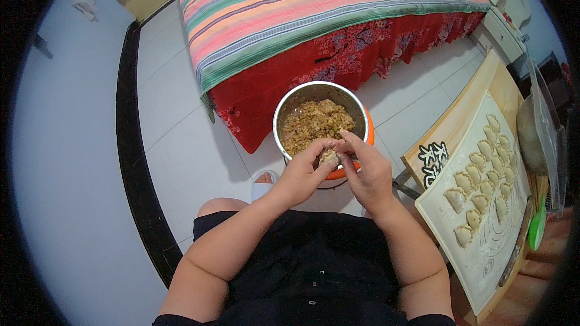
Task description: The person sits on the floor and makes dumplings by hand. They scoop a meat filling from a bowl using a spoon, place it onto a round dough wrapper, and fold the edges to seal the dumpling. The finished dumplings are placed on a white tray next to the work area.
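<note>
Both hands meet over the near rim of a round metal bowl (279,127) that holds brown minced filling (320,119). Between my fingers is a small pale dumpling (328,157), partly hidden by them. My left hand (300,175) cups it from the left, fingers curled around it. On the other side, my right hand (370,172) presses the dough with thumb and fingers. To the right, several folded dumplings (485,184) with crimped edges lie in rows on a white pastry mat (447,220).
The mat lies on a wooden table (477,98) at the right, with a rolling pin (515,252) and a green spoon (536,229) by its far edge. An orange stool-like thing (370,130) shows under the bowl. Ahead stands a bed (338,6) with striped cover and red skirt; a person's legs rest there.
</note>
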